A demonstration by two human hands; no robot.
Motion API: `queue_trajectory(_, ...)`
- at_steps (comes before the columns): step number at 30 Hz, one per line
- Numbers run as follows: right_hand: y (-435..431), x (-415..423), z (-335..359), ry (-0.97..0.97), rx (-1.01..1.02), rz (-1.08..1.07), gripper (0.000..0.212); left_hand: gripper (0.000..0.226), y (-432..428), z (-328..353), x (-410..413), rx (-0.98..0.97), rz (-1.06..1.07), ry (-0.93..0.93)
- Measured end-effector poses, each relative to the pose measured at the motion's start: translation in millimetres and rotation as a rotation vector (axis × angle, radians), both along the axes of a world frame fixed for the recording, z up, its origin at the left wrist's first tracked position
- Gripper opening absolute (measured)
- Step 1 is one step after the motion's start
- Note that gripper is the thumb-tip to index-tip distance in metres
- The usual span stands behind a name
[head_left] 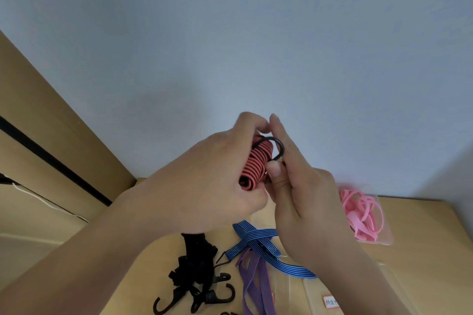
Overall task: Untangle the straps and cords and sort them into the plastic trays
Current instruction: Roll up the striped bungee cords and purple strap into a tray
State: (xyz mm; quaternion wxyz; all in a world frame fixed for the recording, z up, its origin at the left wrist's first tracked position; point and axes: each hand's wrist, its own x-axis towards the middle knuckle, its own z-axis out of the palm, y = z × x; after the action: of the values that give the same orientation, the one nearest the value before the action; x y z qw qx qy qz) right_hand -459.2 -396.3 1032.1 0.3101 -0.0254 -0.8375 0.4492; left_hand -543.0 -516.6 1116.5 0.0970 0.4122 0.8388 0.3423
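I hold a rolled-up red strap with black stripes (256, 161) in front of me, above the table. My left hand (212, 176) wraps around the roll from the left. My right hand (302, 186) pinches the strap's black hook (277, 147) at the roll's top right. On the table below lie a blue striped strap (258, 243), purple cords (256, 281) and a black strap bundle with black hooks (194, 276). A clear plastic tray (384, 238) at the right holds pink cords (363, 215).
The wooden table (422, 225) meets a pale wall (230, 33) behind. Cardboard panels (51, 115) lean at the left. Another clear tray with a red-edged label (331, 302) sits near the bottom edge, right of the purple cords.
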Motion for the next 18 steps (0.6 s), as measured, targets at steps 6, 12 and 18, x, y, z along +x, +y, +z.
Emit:
queue_trajectory(6, -3.9, -4.6, 8.0, 0.097, -0.136, 0.012, 0.054, 0.051, 7.5, -29.2, 11.4, 0.694, 0.016, -0.678)
queue_trajectory(12, -8.9, -4.8, -2.5, 0.127, -0.121, -0.007, 0.054, 0.040, 5.3, -32.6, 10.7, 0.490, 0.012, -0.475)
queue_trajectory(18, -17.3, 1.3, -5.0, 0.209, -0.112, -0.049, 0.044, 0.034, -5.0, -22.0, 8.5, 0.291, -0.067, -0.362)
